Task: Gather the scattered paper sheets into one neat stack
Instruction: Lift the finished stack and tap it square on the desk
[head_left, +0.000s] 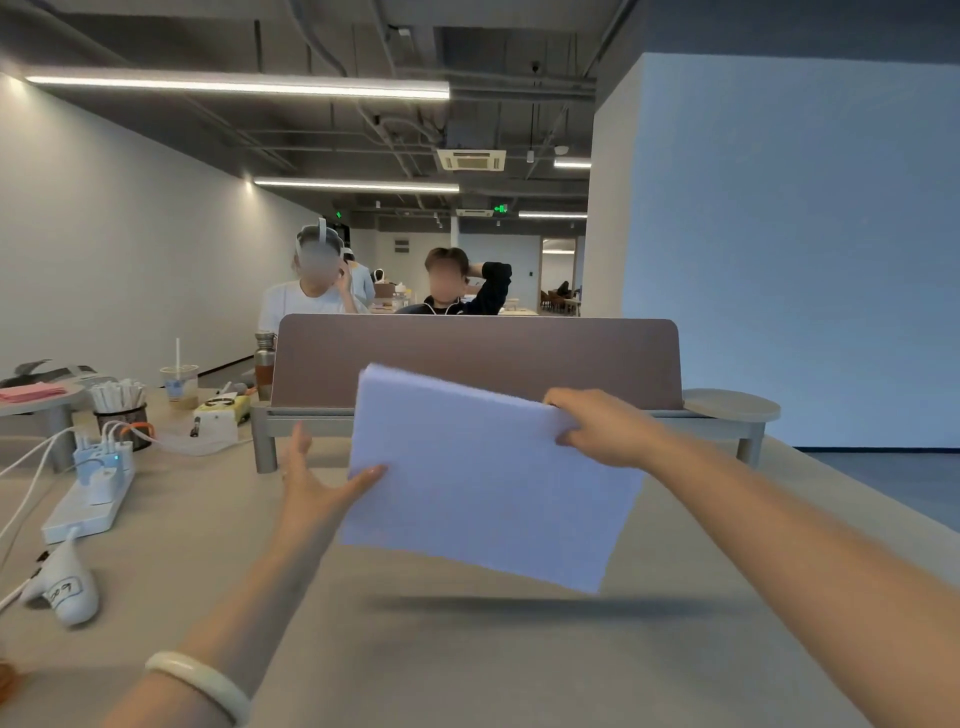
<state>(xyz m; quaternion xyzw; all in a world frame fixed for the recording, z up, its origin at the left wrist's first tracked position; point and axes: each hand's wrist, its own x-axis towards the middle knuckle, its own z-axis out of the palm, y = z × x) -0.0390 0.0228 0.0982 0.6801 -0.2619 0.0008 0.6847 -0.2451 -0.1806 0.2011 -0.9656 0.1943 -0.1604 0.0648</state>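
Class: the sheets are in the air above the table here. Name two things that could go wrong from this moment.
1. Only the right hand grips the paper stack, at its upper edge; the left hand just touches the side with straight fingers. The tilted stack may fan out or slip onto the table.
2. Sheets sliding left could end up against the power strip.
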